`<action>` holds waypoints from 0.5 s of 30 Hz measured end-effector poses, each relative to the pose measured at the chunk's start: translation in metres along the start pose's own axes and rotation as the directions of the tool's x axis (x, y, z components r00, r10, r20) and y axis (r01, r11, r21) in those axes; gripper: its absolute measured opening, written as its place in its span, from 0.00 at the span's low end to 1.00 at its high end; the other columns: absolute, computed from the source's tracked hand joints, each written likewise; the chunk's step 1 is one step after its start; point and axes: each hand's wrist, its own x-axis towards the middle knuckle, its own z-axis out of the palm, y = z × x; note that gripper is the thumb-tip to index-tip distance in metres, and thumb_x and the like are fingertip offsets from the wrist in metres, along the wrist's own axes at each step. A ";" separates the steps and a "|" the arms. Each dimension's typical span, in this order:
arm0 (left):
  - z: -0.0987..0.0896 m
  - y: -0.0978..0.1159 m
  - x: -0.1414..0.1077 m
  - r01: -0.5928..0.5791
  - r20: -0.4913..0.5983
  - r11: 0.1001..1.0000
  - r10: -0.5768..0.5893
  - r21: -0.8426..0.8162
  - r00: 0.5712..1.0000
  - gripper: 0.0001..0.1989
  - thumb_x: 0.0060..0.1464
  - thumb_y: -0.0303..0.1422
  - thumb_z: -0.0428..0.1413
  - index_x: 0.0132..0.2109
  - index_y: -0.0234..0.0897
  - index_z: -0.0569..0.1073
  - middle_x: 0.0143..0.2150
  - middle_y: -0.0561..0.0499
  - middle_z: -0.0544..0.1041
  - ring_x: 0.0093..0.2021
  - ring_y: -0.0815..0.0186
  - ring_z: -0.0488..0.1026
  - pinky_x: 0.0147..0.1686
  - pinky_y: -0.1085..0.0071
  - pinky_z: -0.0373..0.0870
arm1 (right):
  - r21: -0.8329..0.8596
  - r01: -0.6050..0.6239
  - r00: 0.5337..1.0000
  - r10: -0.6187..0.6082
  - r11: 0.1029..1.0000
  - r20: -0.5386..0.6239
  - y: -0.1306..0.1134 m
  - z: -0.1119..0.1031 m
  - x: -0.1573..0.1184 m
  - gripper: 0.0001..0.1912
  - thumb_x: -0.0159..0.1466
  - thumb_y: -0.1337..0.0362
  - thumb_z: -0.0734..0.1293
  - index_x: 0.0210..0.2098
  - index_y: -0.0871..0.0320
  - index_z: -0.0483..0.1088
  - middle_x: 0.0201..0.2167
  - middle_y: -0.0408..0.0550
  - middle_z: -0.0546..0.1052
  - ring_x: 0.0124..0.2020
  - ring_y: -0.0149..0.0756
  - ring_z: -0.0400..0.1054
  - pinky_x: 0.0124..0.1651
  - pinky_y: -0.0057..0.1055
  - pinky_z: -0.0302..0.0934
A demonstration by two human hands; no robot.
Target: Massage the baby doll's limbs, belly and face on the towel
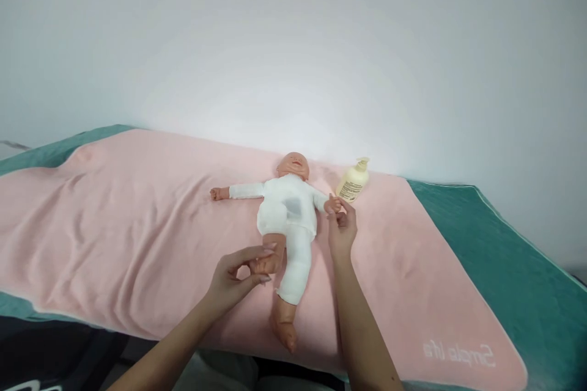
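Observation:
A baby doll [288, 204] with a white cloth body lies on its back on a pink blanket [151, 226], its head toward the wall. My left hand [241, 272] has its thumb and fingers around the doll's bent bare foot, at the left leg in view. The doll's other leg lies stretched toward me. My right hand [343, 226] pinches the doll's small hand on the right side. Just behind that hand, a pale yellow pump bottle [353, 181] leans on the blanket.
A green cloth [513, 269] shows under the pink blanket at both sides. Behind the blanket rises a pale wall [293, 43]. Dark items lie below the blanket's front edge at the lower left.

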 end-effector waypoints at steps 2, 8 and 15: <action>-0.004 0.002 -0.011 -0.018 0.037 0.998 0.016 0.055 0.999 0.15 0.48 0.29 0.65 0.45 0.39 0.79 0.47 0.43 0.80 0.49 0.54 0.77 0.47 0.62 0.77 | 0.058 -0.128 0.986 0.134 0.990 -0.103 0.003 -0.005 0.007 0.25 0.58 0.53 0.69 0.52 0.58 0.68 0.46 0.51 0.73 0.28 0.26 0.66 0.35 0.30 0.65; -0.009 0.001 -0.045 -0.064 0.153 0.990 0.044 0.126 0.987 0.15 0.51 0.30 0.64 0.47 0.42 0.78 0.47 0.45 0.80 0.49 0.56 0.78 0.48 0.63 0.76 | 0.247 -0.287 0.883 0.356 0.925 -0.306 0.023 -0.023 0.022 0.31 0.53 0.46 0.72 0.48 0.59 0.67 0.45 0.48 0.72 0.29 0.24 0.67 0.32 0.24 0.64; -0.008 -0.013 -0.076 -0.204 0.270 0.953 0.140 0.225 0.953 0.18 0.55 0.27 0.60 0.52 0.45 0.75 0.48 0.47 0.80 0.47 0.60 0.78 0.46 0.69 0.76 | 0.327 -0.361 0.823 0.464 0.873 -0.329 0.042 -0.032 0.026 0.29 0.48 0.45 0.74 0.41 0.58 0.66 0.35 0.43 0.72 0.29 0.26 0.68 0.30 0.24 0.64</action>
